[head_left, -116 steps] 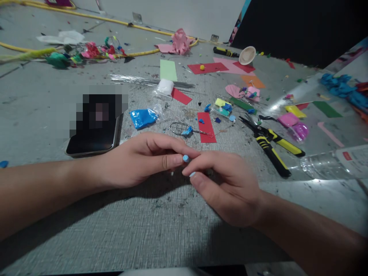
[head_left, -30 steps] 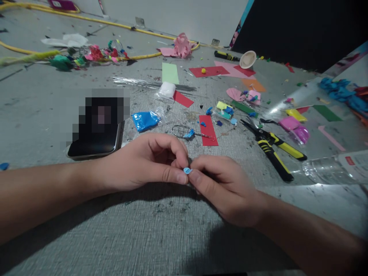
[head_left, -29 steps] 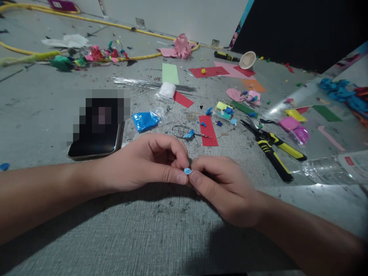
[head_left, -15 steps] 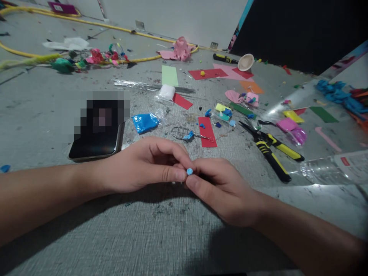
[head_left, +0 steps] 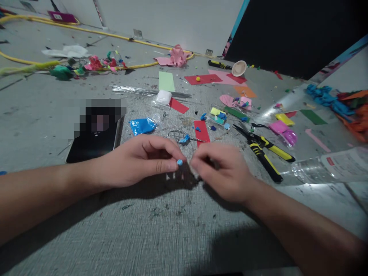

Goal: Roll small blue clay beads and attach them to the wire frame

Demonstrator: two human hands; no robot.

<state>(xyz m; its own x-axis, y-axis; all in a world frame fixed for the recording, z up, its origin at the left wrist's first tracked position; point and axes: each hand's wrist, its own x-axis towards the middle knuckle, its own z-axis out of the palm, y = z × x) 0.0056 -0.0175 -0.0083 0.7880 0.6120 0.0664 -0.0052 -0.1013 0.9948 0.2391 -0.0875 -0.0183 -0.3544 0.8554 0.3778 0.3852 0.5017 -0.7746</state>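
Between the thumb and index finger of my left hand point(head_left: 140, 163) is a small light-blue lump of modelling clay point(head_left: 179, 162), pinched at the tips. My right hand point(head_left: 225, 172) is a short gap to its right, with thumb and fingers curled together; blur hides whether anything sits in them. Just beyond the hands lies a twisted wire loop point(head_left: 174, 134) with blue bits of clay on it. Its end crosses a red paper strip point(head_left: 201, 130). A blue clay packet point(head_left: 143, 125) rests on the grey surface behind my left hand.
A black-screened device point(head_left: 92, 149) lies beside my left forearm. Yellow-and-black pliers point(head_left: 258, 143) and a clear bottle point(head_left: 342, 165) are at the right. Behind are a bundle of thin wires point(head_left: 129, 90), coloured paper pieces, clay packets and a yellow cable point(head_left: 103, 31).
My right hand has come away from the light-blue lump and moved slightly up and right. My left hand still holds the lump. The whole view has shifted a little.
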